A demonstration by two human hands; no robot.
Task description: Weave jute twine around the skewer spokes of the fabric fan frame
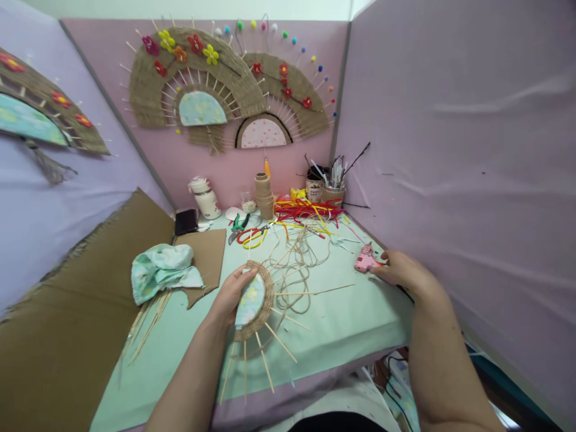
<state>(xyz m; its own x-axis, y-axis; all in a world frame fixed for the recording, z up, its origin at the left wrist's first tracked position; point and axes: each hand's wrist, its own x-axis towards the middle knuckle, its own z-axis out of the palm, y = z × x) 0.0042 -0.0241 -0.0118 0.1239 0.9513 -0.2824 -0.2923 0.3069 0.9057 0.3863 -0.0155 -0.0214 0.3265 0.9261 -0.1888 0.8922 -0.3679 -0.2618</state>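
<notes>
My left hand [234, 292] is closed on a half-round craft piece [250, 303], thumb on its front. The piece has a floral fabric centre, a band of wound twine around the curve and thin wooden sticks fanning outward. It is held tilted above the table, curved side to the right. At the table's right edge, my right hand [396, 269] has its fingers on a pink glue gun [366, 259], near its handle end. Part of the grip is hidden behind the fingers. Loose twine [297, 282] lies tangled behind the craft piece.
Scissors [252, 237] and green-handled pliers [240, 225] lie mid-table before a twine cone [264, 198]. Red and yellow pipe cleaners [308, 210] lie at the back. Crumpled fabric [164, 270], cardboard [204, 252] and loose sticks [150, 318] are left. A purple wall [459, 150] rises at right.
</notes>
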